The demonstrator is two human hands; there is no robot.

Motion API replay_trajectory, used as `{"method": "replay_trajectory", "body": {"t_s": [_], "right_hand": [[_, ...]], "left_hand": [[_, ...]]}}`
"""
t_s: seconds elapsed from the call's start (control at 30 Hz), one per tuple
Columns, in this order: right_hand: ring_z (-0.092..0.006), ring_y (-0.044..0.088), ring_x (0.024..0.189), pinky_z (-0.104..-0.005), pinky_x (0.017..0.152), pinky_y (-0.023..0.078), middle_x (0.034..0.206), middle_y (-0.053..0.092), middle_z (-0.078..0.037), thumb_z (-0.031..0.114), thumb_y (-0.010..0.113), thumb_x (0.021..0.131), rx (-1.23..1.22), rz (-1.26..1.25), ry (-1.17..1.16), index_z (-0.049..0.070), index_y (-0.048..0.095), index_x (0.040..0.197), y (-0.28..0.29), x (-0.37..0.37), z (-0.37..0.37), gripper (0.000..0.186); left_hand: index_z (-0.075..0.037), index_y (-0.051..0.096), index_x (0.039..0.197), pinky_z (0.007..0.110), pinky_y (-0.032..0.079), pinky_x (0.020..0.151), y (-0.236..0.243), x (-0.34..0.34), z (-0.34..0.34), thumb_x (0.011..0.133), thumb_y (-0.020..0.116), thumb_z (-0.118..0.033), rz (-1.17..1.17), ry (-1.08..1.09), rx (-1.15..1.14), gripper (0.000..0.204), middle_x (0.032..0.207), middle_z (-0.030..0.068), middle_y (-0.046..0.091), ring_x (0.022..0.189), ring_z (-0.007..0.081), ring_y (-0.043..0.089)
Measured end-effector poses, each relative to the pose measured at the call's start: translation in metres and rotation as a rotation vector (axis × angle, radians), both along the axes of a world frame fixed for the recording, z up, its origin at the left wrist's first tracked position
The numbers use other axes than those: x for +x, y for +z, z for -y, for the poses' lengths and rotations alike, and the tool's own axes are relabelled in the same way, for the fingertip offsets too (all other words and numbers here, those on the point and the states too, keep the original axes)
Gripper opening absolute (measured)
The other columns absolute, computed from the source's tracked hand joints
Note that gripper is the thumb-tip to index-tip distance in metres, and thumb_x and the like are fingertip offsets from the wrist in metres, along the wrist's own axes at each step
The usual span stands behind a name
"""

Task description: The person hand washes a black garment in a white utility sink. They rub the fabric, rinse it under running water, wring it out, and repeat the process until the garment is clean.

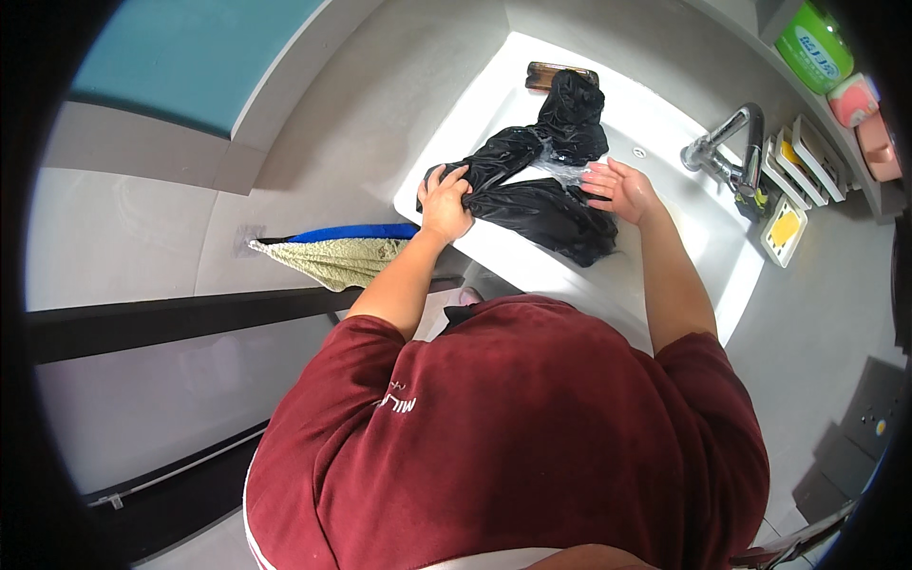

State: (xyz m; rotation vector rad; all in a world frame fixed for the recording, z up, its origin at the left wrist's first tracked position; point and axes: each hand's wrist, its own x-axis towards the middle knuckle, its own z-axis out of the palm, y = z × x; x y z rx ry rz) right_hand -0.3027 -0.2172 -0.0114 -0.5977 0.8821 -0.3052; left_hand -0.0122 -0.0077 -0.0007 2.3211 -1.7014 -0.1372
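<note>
A wet black garment [551, 217], shiny and bunched, lies across the white sink [432, 157] from its left rim to the back. My left hand [445, 206] presses down at the left rim, its fingers curled over the cloth. Just right of the garment's middle, my right hand [622, 193] is held with its palm turned up and fingers stretched out, holding nothing. Clear water [567, 173] splashes by its fingertips, between the black folds. What the garment's exact kind is cannot be told from its folds.
A chrome faucet [736, 152] stands on the sink's right side, by soap dishes [806, 171] and a yellow soap bar [785, 228]. A brown ridged block [543, 74] rests at the back. Towels [332, 258] hang at left; a green bottle [815, 47] sits on a shelf.
</note>
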Motion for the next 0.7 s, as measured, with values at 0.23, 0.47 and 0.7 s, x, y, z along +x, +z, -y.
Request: {"method": "replay_trajectory", "body": {"t_s": [0.23,0.47,0.7], "right_hand": [[-0.0259,0.063,0.079,-0.0384,0.068,0.05,0.088,0.064,-0.01,0.026,0.058,0.088,-0.189,-0.917,-0.637,0.004,0.064,0.097,-0.171,-0.161,0.005,0.024],[-0.0317,0.063,0.089,-0.0436,0.079,0.054,0.092,0.064,-0.019,0.018,0.04,0.097,0.161,-0.059,-0.655,-0.003,0.056,0.1,-0.141,-0.102,0.006,0.027],[-0.0354,0.056,0.122,-0.0473,0.102,0.044,0.13,0.059,-0.02,0.036,0.051,0.098,0.062,0.139,0.118,-0.003,0.054,0.127,0.007,0.028,0.0,0.049]], "left_hand": [[-0.013,0.062,0.096,0.061,0.019,0.112,-0.002,0.001,-0.015,0.067,0.072,-0.023,-0.086,-0.117,-0.111,0.033,0.136,0.0047,0.053,0.137,0.0378,0.034],[-0.011,0.064,0.09,0.056,0.023,0.11,-0.007,-0.005,-0.016,0.078,0.069,-0.051,-0.054,-0.105,-0.201,0.042,0.126,0.0075,0.058,0.132,0.0346,0.04],[-0.009,0.063,0.076,0.049,0.031,0.102,-0.01,-0.006,-0.013,0.074,0.074,-0.041,-0.019,-0.024,-0.263,0.034,0.1,0.0063,0.058,0.109,0.029,0.051]]}}
